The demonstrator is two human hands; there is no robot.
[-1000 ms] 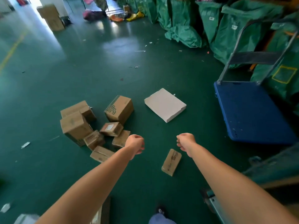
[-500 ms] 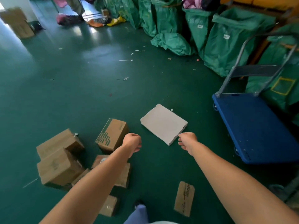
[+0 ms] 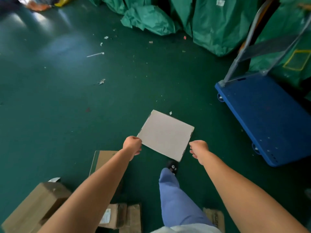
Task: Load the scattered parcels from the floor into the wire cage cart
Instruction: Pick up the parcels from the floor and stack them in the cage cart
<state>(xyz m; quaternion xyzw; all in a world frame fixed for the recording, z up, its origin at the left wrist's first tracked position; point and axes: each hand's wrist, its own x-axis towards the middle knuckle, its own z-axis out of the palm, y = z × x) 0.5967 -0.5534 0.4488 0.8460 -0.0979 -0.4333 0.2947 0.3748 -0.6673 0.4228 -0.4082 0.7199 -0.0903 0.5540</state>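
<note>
A flat white parcel point(image 3: 165, 134) lies on the green floor just ahead of me. My left hand point(image 3: 133, 145) hovers by its left corner with the fingers curled and nothing in them. My right hand point(image 3: 198, 148) hovers by its right corner, also curled and holding nothing. Brown cardboard parcels sit at the lower left: a large one point(image 3: 33, 209), one partly behind my left forearm point(image 3: 104, 158), and smaller ones point(image 3: 124, 216). Another small brown parcel point(image 3: 216, 217) lies by my right arm. No wire cage cart is in view.
A blue platform trolley point(image 3: 262, 115) with a grey handle stands at the right. Green sacks point(image 3: 215, 24) line the back. My blue-trousered leg point(image 3: 175, 195) steps toward the white parcel, and scraps of litter point(image 3: 95, 55) dot the floor.
I have walked forward. The white parcel now lies right between my hands, and the brown parcels have slid down to the bottom of the view. Both hands stay curled.
</note>
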